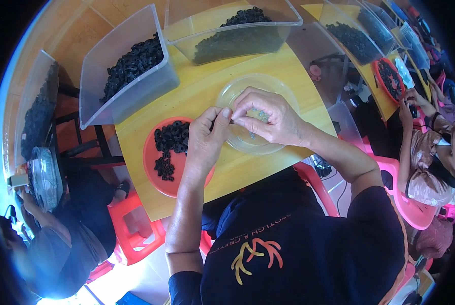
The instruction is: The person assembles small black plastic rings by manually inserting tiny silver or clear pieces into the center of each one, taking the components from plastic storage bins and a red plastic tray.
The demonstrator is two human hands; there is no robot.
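The room had a pale tiled floor [146, 272], with a seated co-worker [67, 249] at the left and others toward the right rim. A yellow wood-toned bench [202, 84] occupied the centre; at its far side stood a translucent plastic bin [136, 104] and a second, wider translucent bin [187, 44], both containing heaped black pieces. A red plastic stool [116, 219] stood beside the bench at the left.

Nearer the person, a round orange-red tray [149, 158] carried larger black ring-shaped pieces [171, 135] above a cluster of smaller black pieces [164, 169]. To its right lay a shallow, round, clear plastic dish [265, 82] with tiny pale bits inside.

The left hand [209, 133] and right hand [273, 116] met above the dish's left side. The fingers of both were narrowed in a pinch around a small dark piece [231, 121], which lay between the fingertips, mostly hidden.
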